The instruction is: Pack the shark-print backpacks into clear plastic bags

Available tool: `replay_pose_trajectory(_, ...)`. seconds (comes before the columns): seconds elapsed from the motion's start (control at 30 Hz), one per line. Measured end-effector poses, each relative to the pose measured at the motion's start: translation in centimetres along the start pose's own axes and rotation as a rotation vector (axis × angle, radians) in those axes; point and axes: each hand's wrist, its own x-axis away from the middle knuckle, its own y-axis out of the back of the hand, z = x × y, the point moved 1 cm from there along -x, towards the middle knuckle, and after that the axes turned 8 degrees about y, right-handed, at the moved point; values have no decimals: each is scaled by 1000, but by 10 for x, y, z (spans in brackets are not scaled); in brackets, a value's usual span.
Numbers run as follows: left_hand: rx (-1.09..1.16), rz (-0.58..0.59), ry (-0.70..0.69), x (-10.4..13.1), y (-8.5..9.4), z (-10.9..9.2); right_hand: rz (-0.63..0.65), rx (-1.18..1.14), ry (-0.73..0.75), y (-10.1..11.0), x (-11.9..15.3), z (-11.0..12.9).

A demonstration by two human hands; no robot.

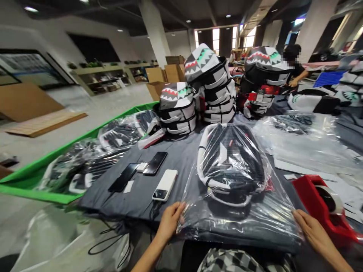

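Note:
A black backpack with white trim (235,158) lies on the grey-covered table inside a clear plastic bag (249,223). The bag's near end is stretched flat towards me. At its left corner, the fingers of my left hand (170,221) are pinched on the plastic. My right hand (310,226) pinches the opposite corner, with its thumb on top. A white power bank (165,184) rests beyond my left hand. Close to my right hand stands a red tape dispenser (309,192) with a roll of clear tape (330,200).
Stacks of shark-mouth patterned backpacks (210,75) rise at the back. Two black phones (155,163) lie left of the bag. A green-edged bin (56,197) on the left holds bagged backpacks. Loose clear bags (309,147) and paper are on the right. A person (296,71) is at the far right.

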Motion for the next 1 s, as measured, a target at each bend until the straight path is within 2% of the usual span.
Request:
replay_pose_trajectory(0.07,34,-62,4,-4,4,4,25,-47,1,-1,-6,-7)
replay_pose_trajectory(0.1,86,-51,37,-5,5,5,59,-76,-17,-2,-8,-8)
replay_pose_trajectory(0.17,200,81,148,-6,7,10,73,-112,-45,0,-7,-8)
replay_pose_trajectory(0.23,248,247,211,-4,8,18,141,-170,-108,2,1,-8)
replay_pose_trajectory(0.27,239,305,214,-2,10,24,192,-208,-150,4,7,-8)
replay_pose_trajectory(0.33,202,346,187,3,17,37,254,-275,-211,7,21,-8)
replay_pose_trajectory(0.4,173,354,205,5,27,51,220,-308,-213,11,35,-9)
replay_pose_trajectory(0.47,140,298,191,5,39,64,120,-268,-137,16,46,-11)
replay_pose_trajectory(0.5,95,231,117,4,45,68,53,-204,-46,19,51,-12)
replay_pose_trajectory(0.53,10,120,-30,2,51,70,-14,-111,81,21,55,-12)
replay_pose_trajectory(0.6,-218,-142,-428,0,60,72,-121,115,403,26,62,-12)
replay_pose_trajectory(0.63,-338,-225,-623,0,62,71,-139,213,572,27,65,-11)
replay_pose_trajectory(0.67,-441,-263,-797,0,61,71,-129,284,719,28,67,-10)
replay_pose_trajectory(0.73,-572,-219,-1036,3,58,68,-61,315,889,31,66,-8)
replay_pose_trajectory(0.8,-609,-116,-1132,4,54,61,6,221,844,34,59,-5)
replay_pose_trajectory(0.83,-587,-77,-1117,4,53,56,27,148,757,36,54,-3)
replay_pose_trajectory(0.9,-468,-4,-962,3,52,46,15,-12,574,35,45,2)
replay_pose_trajectory(1.0,-264,32,-732,2,51,32,-175,-231,453,20,37,15)
